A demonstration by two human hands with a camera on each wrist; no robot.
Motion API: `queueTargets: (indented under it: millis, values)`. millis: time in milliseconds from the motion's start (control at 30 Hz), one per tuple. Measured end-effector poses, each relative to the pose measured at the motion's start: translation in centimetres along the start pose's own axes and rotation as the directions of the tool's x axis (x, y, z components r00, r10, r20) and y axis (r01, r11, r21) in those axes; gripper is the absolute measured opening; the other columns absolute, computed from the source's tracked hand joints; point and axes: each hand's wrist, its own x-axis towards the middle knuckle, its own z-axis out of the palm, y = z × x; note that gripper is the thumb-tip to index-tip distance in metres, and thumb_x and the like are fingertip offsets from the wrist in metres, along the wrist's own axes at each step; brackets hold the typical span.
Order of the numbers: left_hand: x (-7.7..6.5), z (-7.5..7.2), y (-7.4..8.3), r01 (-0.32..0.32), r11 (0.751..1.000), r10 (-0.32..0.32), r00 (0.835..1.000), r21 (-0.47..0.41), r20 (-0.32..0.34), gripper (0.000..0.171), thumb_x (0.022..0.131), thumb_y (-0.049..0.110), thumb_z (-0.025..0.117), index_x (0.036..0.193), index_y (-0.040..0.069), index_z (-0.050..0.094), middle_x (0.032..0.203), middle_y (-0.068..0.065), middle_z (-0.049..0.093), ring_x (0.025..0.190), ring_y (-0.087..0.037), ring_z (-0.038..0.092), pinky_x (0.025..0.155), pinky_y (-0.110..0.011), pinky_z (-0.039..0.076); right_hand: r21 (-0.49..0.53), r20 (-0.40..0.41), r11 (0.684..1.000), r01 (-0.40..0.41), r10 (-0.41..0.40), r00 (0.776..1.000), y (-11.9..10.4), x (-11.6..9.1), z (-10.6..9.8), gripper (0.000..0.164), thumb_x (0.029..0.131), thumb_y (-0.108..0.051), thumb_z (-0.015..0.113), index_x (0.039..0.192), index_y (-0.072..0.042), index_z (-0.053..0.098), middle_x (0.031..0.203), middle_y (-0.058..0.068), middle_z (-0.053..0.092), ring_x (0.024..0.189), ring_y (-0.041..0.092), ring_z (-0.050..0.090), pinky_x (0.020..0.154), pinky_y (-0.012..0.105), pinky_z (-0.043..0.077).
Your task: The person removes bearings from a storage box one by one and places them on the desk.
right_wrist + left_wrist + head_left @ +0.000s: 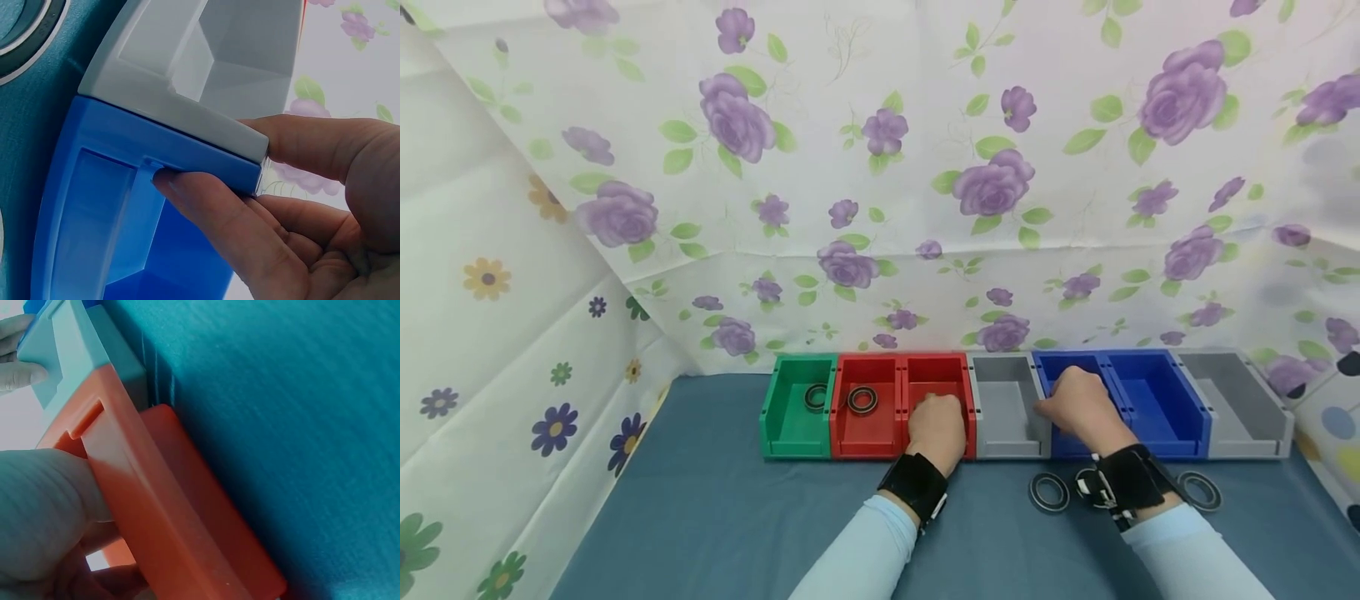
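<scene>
My right hand [1081,406] pinches the adjoining side walls of the middle grey bin [1013,450] and the left blue bin [1070,448]. In the right wrist view its thumb lies on the grey side, and the index finger [212,206] on the blue side. My left hand [938,425] reaches into the right red bin [925,367], near its front wall. Curled fingers show behind that red wall [156,506] in the left wrist view; whether they hold anything is hidden. Ring-shaped bearings lie in the left red bin, one bearing [852,400], and in the green bin, another bearing [808,397].
On the blue-green cloth [700,500] before the bins lie a bearing [1033,493], one partly behind the right wrist, and a bearing [1216,497] farther right. Another blue bin [1157,408] and a grey bin [1247,408] end the row. A flowered sheet [865,167] hangs behind.
</scene>
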Motion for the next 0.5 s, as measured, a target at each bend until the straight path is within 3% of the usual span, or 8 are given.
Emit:
queueTargets:
  millis: [200, 500]
  values:
    - [-0.4, 0.0, -0.3, -0.040, 0.998, 0.042, 0.998, 0.057, -0.036, 0.012, 0.079, 0.021, 0.072, 0.090, 0.013, 0.072, 0.073, -0.004, 0.066, 0.063, -0.018, 0.057, 0.060, -0.031, 0.055, -0.003, 0.010, 1.000, -0.013, 0.013, 1.000, -0.1, 0.1, 0.2, 0.044, 0.079, -0.024, 0.068, 0.046, -0.015, 0.041, 0.043, -0.002, 0.044, 0.050, 0.020, 0.062, 0.044, 0.027, 0.044]
    - [-1.2, -0.8, -0.8, -0.103, 0.991, 0.109, 0.992, 0.080, -0.070, 0.035, 0.072, 0.025, 0.079, 0.103, 0.012, 0.069, 0.087, -0.007, 0.067, 0.075, -0.020, 0.059, 0.073, -0.032, 0.056, -0.014, 0.012, 1.000, -0.006, 0.006, 1.000, -0.1, 0.1, 0.0, 0.042, 0.079, -0.024, 0.068, 0.047, -0.015, 0.042, 0.042, -0.003, 0.043, 0.050, 0.020, 0.063, 0.045, 0.026, 0.044]
